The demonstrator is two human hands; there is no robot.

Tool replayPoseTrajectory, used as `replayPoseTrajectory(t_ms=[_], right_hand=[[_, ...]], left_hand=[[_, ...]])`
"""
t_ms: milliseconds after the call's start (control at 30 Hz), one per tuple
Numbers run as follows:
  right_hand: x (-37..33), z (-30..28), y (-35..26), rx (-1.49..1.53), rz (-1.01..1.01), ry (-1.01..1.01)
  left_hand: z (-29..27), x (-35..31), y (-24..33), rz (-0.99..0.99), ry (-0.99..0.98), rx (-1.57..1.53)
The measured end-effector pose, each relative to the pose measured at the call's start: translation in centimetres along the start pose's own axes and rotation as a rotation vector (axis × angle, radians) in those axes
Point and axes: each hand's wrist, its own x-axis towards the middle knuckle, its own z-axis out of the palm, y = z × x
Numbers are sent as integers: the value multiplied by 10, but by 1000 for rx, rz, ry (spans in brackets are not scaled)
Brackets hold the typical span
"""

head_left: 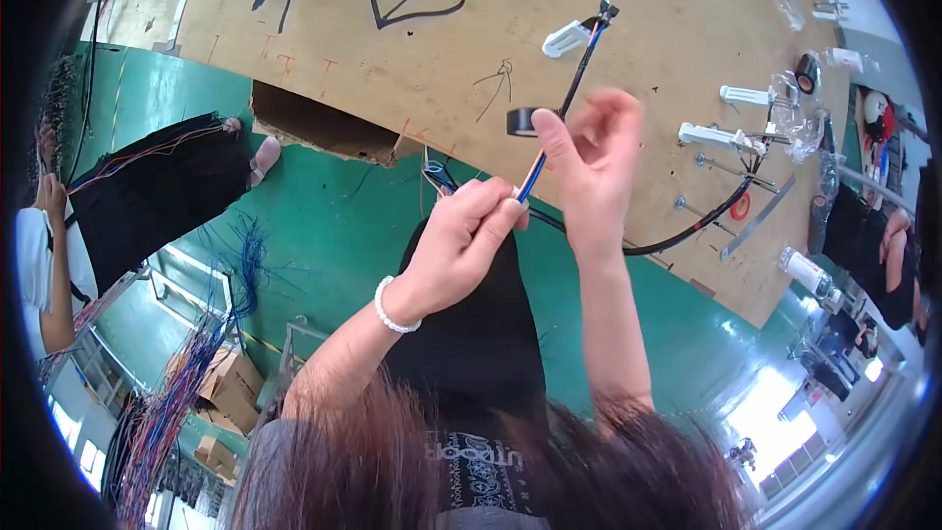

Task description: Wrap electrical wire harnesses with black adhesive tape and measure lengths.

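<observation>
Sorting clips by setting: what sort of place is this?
Probably a wire-harness assembly workshop: a big wooden board carries white clips and a black cable, and bundles of coloured wires hang nearby above a green floor.

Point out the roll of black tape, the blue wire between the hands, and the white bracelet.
roll of black tape (521,122), head view, its outer side.
blue wire (533,174), head view, stretch above the left fingertips.
white bracelet (390,311), head view, beads on the left wrist.

Matt brown cardboard board (628,0), inked with black marker drawings; glossy black tape roll (521,122); smooth plastic-sheathed wire bundle (579,69); white plastic clips (567,38); pearly bead bracelet (390,306); glossy green painted floor (324,226).
</observation>
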Motion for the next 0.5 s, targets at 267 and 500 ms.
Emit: replayPoseTrajectory(t_ms=[267,500], right_hand=[[-24,9,13,445,192,-72],[-22,-16,-32,-754,-465,-261]], left_hand=[[-6,-3,0,-89,56,-96],[15,-6,4,255,145,578]])
